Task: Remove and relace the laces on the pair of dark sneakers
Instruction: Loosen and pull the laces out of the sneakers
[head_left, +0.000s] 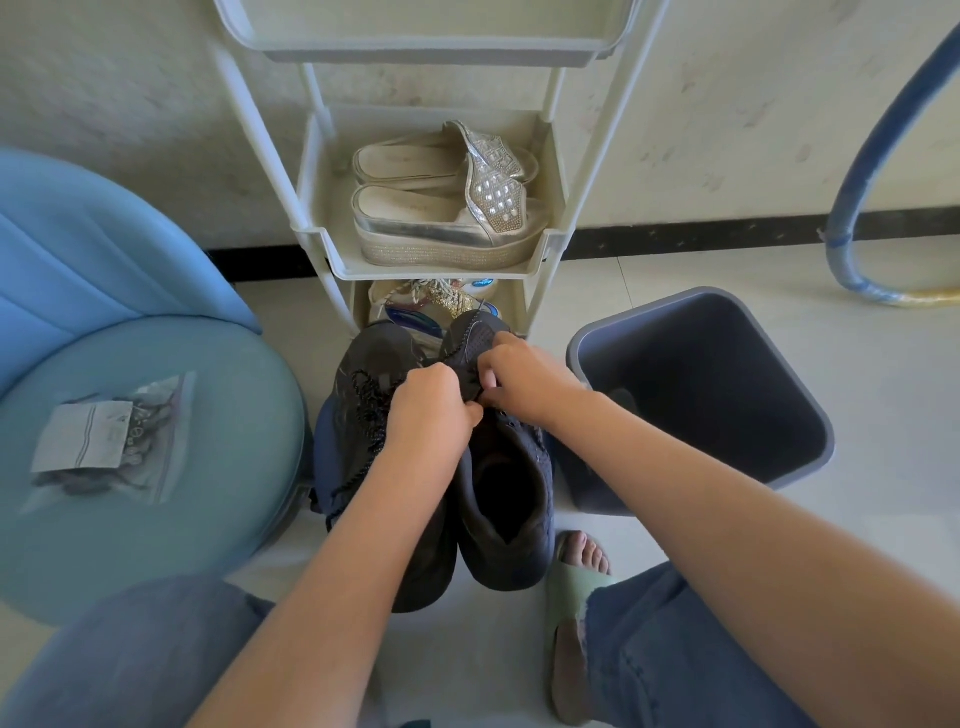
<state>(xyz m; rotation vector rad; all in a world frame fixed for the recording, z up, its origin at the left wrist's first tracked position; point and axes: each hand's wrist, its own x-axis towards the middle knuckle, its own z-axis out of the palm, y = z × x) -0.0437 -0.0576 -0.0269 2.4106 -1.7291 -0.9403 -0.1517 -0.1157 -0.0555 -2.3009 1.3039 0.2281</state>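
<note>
Landmark: white plastic shoe rack (311, 228) against the wall.

- Both dark sneakers sit on the floor directly in front of the rack, side by side, toes pointing at its bottom shelf.
- Held sneaker (506, 499): the one in front of the rack's right half. Opening faces up, and no lace shows on the visible part.
- Other sneaker (363, 364): in front of the rack's left half. A speckled dark lace (369, 410) lies loose across its upper, partly under the left forearm.
- Left hand (431, 400): fingers clenched, gripping the held sneaker at the near end of its eyelet area.
- Right hand (524, 379): fingers curled, pinching the same sneaker's upper just rack-side of the left hand. The hands almost touch. Can't tell whether a lace end is inside either pinch.

Rest:
- Silver platform sandals (447, 223) on the rack's middle shelf.
- A light, gold-trimmed shoe (436, 301) on the bottom shelf, mostly hidden.
- Grey bin (701, 395) on the floor, front-right of the rack.
- Blue padded chair (156, 364) front-left of the rack, with a clear zip bag (109, 441) on its seat.
- Blue hose (857, 156) far right of the rack.
- Foot in a green slide (576, 577) beside the held sneaker's heel, on the side away from the rack.
</note>
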